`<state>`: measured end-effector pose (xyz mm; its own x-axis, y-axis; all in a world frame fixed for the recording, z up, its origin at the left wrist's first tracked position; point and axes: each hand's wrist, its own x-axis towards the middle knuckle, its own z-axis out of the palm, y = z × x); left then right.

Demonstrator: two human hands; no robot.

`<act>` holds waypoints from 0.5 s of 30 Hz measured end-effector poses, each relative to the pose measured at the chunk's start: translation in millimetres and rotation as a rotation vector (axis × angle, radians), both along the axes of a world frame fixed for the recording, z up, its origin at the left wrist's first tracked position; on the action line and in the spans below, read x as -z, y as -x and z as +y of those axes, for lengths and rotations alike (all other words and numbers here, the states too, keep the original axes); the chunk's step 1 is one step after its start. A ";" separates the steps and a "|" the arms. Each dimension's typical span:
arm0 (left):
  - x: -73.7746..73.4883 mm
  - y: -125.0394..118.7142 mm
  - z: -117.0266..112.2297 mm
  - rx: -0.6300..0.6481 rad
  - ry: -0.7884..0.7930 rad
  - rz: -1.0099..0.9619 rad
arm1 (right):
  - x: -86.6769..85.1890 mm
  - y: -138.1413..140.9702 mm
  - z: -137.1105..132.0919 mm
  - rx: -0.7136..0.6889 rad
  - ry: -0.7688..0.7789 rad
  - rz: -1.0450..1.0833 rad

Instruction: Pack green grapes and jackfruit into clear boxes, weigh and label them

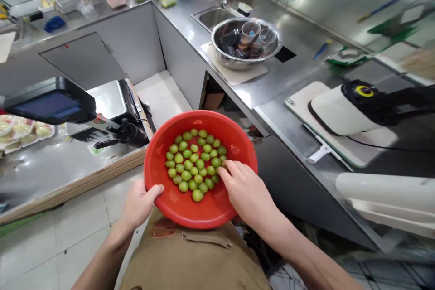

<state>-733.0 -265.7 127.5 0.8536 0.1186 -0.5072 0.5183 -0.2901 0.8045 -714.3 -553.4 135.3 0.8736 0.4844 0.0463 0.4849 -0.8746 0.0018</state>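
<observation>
Right hand (249,192): fingers bunched, tips at fruit (200,163) toward 3 o'clock; whether pinching one, cannot tell. Left hand (140,201): thumb over bowl's edge at 8 o'clock, clamping it, fingertips hidden. Green fruit lies mid-bowl. Red bowl (200,216) against apron (200,263). Farther: basin (238,63) at 1 o'clock, screen (50,104) at 10.

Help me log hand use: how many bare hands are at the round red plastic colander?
2: left hand gripping the colander at lower left; right hand at small round green fruits inside.
</observation>
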 end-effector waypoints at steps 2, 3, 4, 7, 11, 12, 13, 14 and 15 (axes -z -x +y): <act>0.1 2.8 -6.4 -0.016 0.030 0.006 | -5.2 -5.3 -4.5 -0.002 0.019 0.026; 0.4 4.1 -8.8 -0.028 0.043 0.010 | -8.7 -8.5 -6.2 0.001 -0.002 0.020; 0.4 5.3 -10.9 -0.042 0.054 0.014 | -12.3 -12.2 -7.0 0.005 -0.043 0.004; -2.5 8.8 -14.7 -0.076 0.065 0.019 | -22.3 -27.9 -2.2 -0.042 -0.193 -0.028; -11.4 11.2 -12.0 -0.008 0.068 -0.029 | -25.7 -55.8 18.4 -0.172 -0.158 0.082; -13.3 11.2 -10.3 0.003 0.058 -0.048 | -24.8 -62.8 23.7 -0.185 -0.124 0.114; -14.6 11.2 -8.6 0.005 0.044 -0.067 | -23.8 -69.3 28.3 -0.189 -0.093 0.140; -15.2 11.2 -7.2 0.002 0.030 -0.080 | -22.6 -75.2 32.0 -0.189 -0.069 0.161; -15.0 11.3 -6.4 0.000 0.017 -0.089 | -21.5 -80.4 34.6 -0.191 -0.050 0.178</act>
<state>-744.3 -272.1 142.5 0.8954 0.1101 -0.4314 0.4445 -0.2759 0.8522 -633.9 -518.9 156.9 0.7634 0.6420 -0.0715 0.6297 -0.7642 -0.1395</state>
